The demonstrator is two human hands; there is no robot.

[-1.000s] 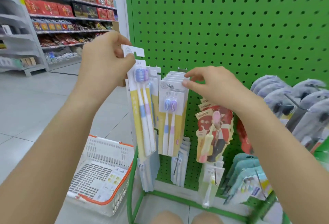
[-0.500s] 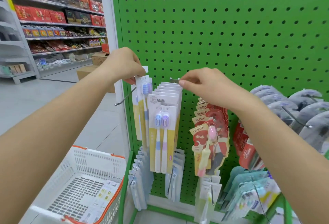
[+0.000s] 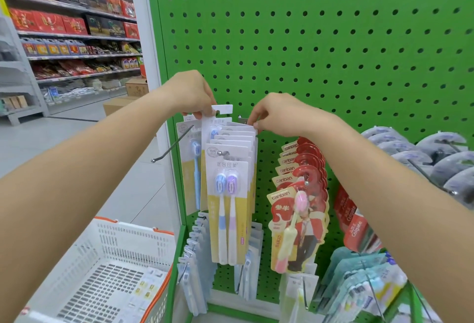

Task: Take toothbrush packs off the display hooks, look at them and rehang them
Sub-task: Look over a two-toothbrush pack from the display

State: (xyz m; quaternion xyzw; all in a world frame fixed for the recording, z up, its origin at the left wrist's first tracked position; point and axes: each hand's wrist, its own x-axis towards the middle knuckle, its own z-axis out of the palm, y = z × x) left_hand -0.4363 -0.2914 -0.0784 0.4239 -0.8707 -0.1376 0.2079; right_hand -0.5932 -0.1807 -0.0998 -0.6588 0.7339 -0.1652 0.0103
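1. At green pegboard (image 3: 333, 40), L hand (image 3: 191, 94) pinches top tab of toothbrush pack (image 3: 213, 127), held behind the hung row, prob. to line its hole w/ a hook; we can't tell which.
2. R hand (image 3: 278, 115) pinches rear packs of hung row (image 3: 230, 181), likely parting them for room.
3. White basket (image 3: 102, 258) below L: only paper labels on its floor.
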